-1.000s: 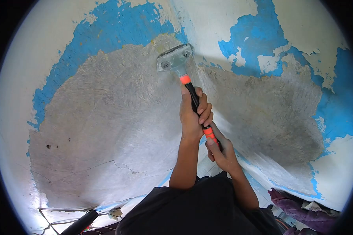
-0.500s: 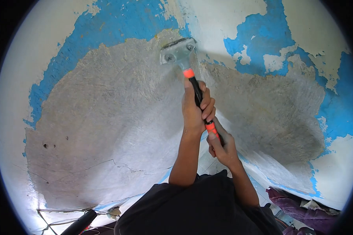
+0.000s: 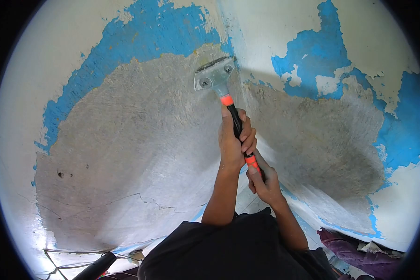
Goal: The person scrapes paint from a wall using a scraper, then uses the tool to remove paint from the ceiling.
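A long-handled scraper [image 3: 215, 76] with a wide metal head and a black and orange handle is held up against the wall near the corner. My left hand [image 3: 236, 136] wraps round the upper part of the handle, thumb along it. Lower down, my right hand [image 3: 263, 179] grips the orange end. The scraper's blade edge lies over bare grey plaster [image 3: 126, 116], just below a band of blue paint [image 3: 149, 35] on the left wall. Flaking white paint borders the blue.
On the right wall, blue patches [image 3: 308, 56] show among white paint above more grey plaster [image 3: 322, 135]. A purple cloth [image 3: 354, 254] lies at lower right. Cables and a dark tube [image 3: 95, 267] are at lower left. A thin crack and small holes mark the left wall.
The wall and the scraper sit a little lower in view, as the camera has tilted up slightly. Both hands keep their grip on the handle.
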